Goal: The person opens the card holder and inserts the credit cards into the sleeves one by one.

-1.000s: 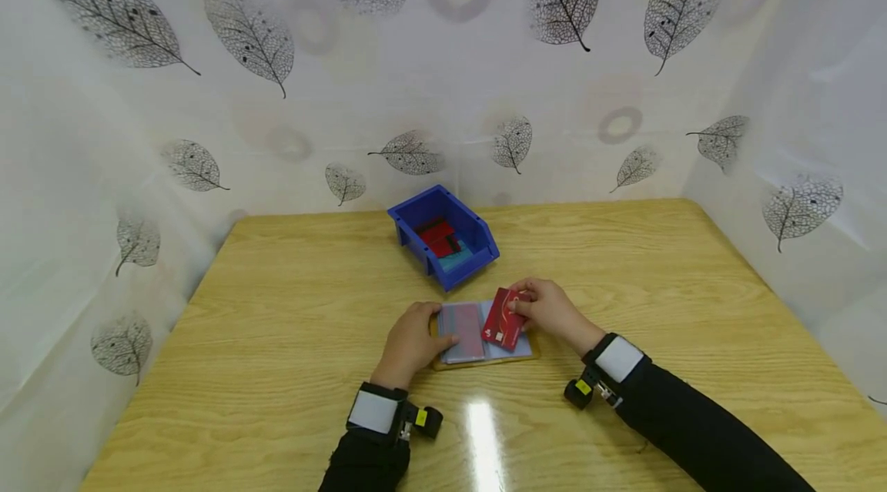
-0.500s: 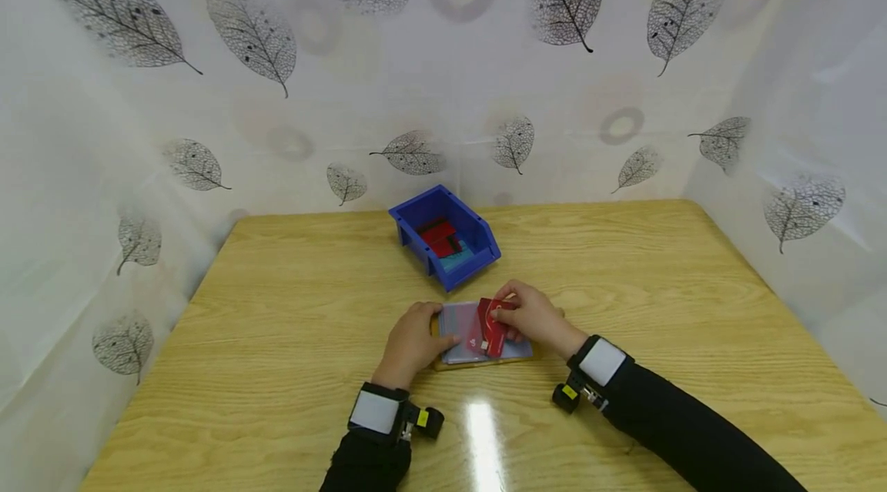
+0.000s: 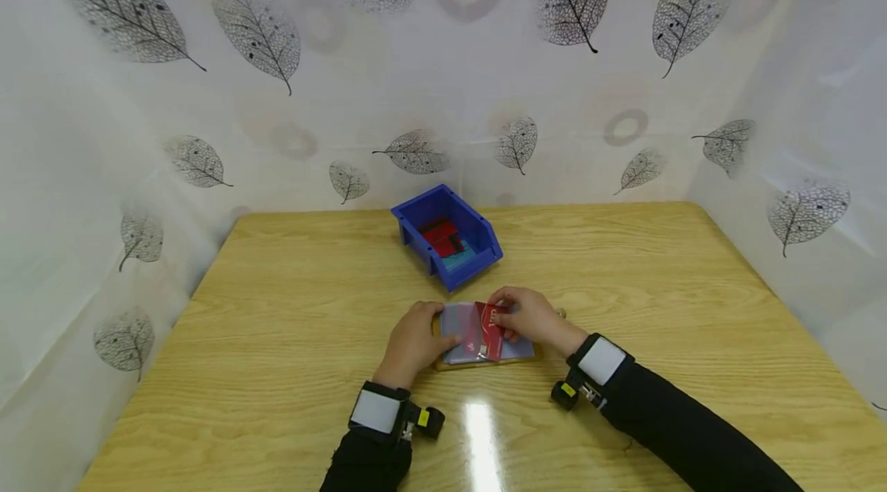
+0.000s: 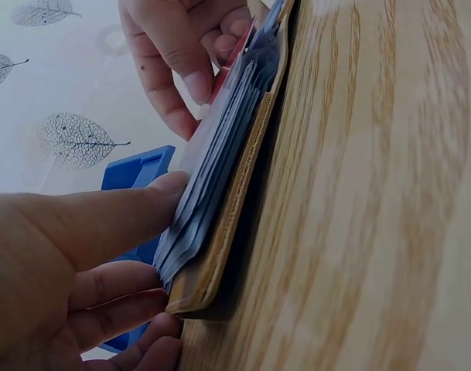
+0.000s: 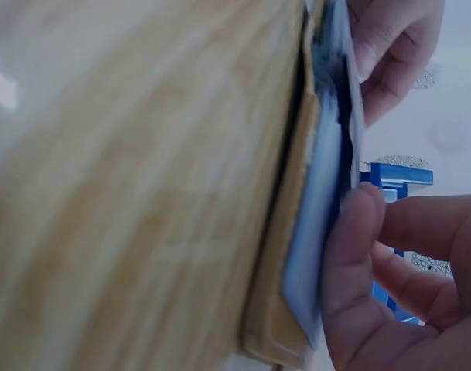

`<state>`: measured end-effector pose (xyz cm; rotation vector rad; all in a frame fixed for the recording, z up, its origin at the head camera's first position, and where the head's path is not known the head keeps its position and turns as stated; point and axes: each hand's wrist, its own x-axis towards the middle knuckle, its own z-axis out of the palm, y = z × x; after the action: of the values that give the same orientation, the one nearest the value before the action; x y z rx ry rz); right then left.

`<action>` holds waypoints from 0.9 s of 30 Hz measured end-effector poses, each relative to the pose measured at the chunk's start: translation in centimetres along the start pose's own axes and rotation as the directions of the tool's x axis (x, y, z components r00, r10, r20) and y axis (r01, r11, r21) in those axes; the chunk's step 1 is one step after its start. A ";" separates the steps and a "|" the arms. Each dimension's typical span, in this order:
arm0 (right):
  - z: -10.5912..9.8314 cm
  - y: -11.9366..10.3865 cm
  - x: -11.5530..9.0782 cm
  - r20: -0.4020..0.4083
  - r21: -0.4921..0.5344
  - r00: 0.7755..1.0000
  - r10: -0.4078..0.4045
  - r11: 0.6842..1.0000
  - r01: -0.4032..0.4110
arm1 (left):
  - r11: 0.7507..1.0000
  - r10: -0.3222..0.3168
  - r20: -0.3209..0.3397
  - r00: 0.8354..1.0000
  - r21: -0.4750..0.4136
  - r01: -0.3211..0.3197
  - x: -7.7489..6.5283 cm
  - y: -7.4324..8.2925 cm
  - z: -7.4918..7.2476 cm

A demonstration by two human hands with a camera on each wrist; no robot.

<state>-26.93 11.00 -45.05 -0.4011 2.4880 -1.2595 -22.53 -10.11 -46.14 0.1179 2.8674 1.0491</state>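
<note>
A card holder (image 3: 523, 351) with a tan cover and clear plastic sleeves (image 3: 457, 316) lies spread on the table. My left hand (image 3: 412, 342) holds its left side, the thumb pressing on the sleeves and the fingers at the cover's edge (image 4: 212, 290). Between thumb and fingers, my right hand (image 3: 535, 318) pinches a red bank card (image 3: 492, 339) over the middle of the holder. The card's left part shows through a clear sleeve and looks paler; its right part is uncovered. Seen from the right wrist, the sleeves stand slightly lifted from the cover, and the card is mostly hidden.
Behind the holder, a blue plastic bin (image 3: 463, 276) stands on the wooden table (image 3: 305, 284) with red and teal cards (image 3: 443, 236) inside. A white curtain (image 3: 291, 176) with leaf prints encloses the back and sides. Both wrists wear strapped cameras.
My right hand has moved left with the red card, from above the holder's right side until the card's left part lies under the clear sleeve. My left hand has stayed in place.
</note>
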 end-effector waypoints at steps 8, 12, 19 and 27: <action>-0.2 -0.4 0.3 0.035 -0.068 0.999 0.034 0.997 -0.031 | 1.000 -0.007 -0.002 1.000 -0.012 0.007 -0.1 -0.1 0.0; -0.4 -0.5 0.4 0.031 -0.115 0.999 0.043 0.993 -0.039 | 1.000 -0.010 -0.002 1.000 -0.014 0.010 -0.1 0.0 0.0; 0.0 -0.9 0.9 0.075 -0.200 0.994 -0.085 0.975 0.099 | 1.000 -0.013 0.000 1.000 -0.017 0.013 -0.1 0.1 0.0; -1.0 -0.9 -0.4 0.107 0.008 0.994 0.028 1.000 -0.029 | 0.999 -0.005 0.006 1.000 -0.035 0.005 -0.2 0.0 0.0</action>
<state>-26.87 11.38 -43.69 -0.4180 2.3887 -1.2064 -22.37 -10.13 -46.14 0.1116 2.8406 1.0955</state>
